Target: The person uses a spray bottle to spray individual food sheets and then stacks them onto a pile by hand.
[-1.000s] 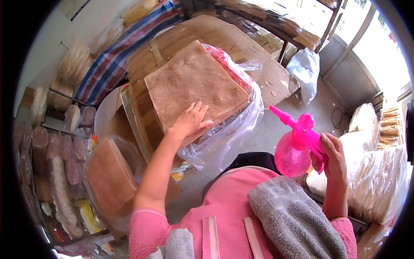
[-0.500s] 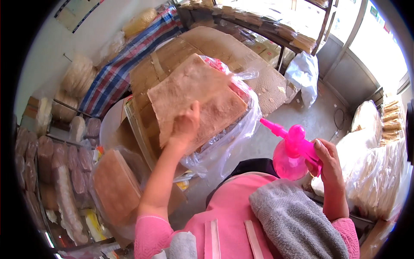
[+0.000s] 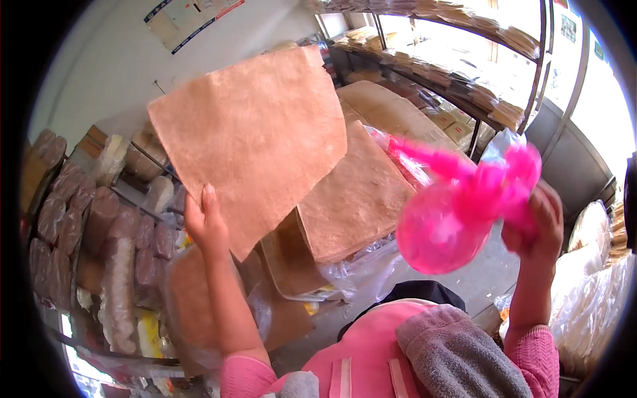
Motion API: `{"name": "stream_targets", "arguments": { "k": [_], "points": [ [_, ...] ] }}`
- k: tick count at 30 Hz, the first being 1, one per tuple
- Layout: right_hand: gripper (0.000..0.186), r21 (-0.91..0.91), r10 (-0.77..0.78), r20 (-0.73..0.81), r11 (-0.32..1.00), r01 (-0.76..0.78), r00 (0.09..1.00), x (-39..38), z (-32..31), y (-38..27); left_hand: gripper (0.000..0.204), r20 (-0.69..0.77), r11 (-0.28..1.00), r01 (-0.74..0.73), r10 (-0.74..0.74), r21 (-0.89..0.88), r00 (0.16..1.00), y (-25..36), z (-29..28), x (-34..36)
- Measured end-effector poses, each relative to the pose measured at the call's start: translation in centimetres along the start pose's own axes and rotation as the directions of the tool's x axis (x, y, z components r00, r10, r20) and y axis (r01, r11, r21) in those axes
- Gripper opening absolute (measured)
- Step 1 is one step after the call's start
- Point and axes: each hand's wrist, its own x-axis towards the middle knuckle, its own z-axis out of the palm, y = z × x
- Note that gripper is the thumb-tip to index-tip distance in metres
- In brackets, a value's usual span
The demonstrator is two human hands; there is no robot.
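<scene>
My left hand (image 3: 208, 225) pinches the lower left edge of a thin, square brown sheet (image 3: 255, 136), holding it up on a slant. Beneath and to the right lies a stack of similar brown sheets (image 3: 358, 196), wrinkled on top, with clear and red plastic film around its far and near sides. The lifted sheet hides part of that stack. Raised at the right, my right hand (image 3: 541, 222) is closed around the handle of a bright pink spray bottle (image 3: 441, 229). The bottle has a see-through round body and is blurred by motion.
Flattened cardboard (image 3: 371, 99) lies behind the stack. Bagged brown packs (image 3: 99, 219) fill shelves at the left, and a bagged pile of brown sheets (image 3: 199, 292) stands near my left forearm. Metal racks (image 3: 458, 79) hold flat bundles at the back. Plastic-wrapped goods (image 3: 590, 312) stand at the right.
My left hand has lifted a brown sheet off the stack, up and to the left. My right hand has raised the spray bottle. The view has tilted upward.
</scene>
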Motion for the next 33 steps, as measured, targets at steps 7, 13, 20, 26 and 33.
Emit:
{"name": "stream_targets", "arguments": {
  "k": [7, 13, 20, 26, 33],
  "points": [
    [0.036, 0.085, 0.020, 0.062, 0.996, -0.025, 0.998, 3.7, 1.7, 0.0, 0.028, -0.128, 0.988, 0.028, -0.048, -0.153, 0.991, 2.7, -3.4, -2.0],
    [0.032, -0.174, 0.270, 0.247, 0.957, -0.231, 0.931, 0.9, 3.4, 2.6, 0.027, -0.149, 0.959, 0.085, -0.129, -0.272, 0.980, 3.5, -5.4, -1.6],
    [0.026, -0.180, 0.346, 0.261, 0.935, -0.307, 0.901, -1.3, 7.1, 0.6, 0.028, -0.154, 0.942, 0.065, -0.122, -0.331, 0.980, 3.7, -5.9, -1.5],
    [0.034, 0.222, 0.052, 0.074, 0.973, -0.067, 0.996, -1.5, 7.8, -1.3, 0.032, -0.183, 0.956, 0.084, -0.139, -0.280, 0.973, 4.6, -7.5, -2.3],
    [0.030, -0.158, 0.292, 0.364, 0.955, -0.250, 0.884, -1.5, 8.7, 1.8, 0.030, -0.235, 0.950, 0.046, -0.123, -0.308, 0.964, 4.0, -9.5, -2.6]
  ]
}}
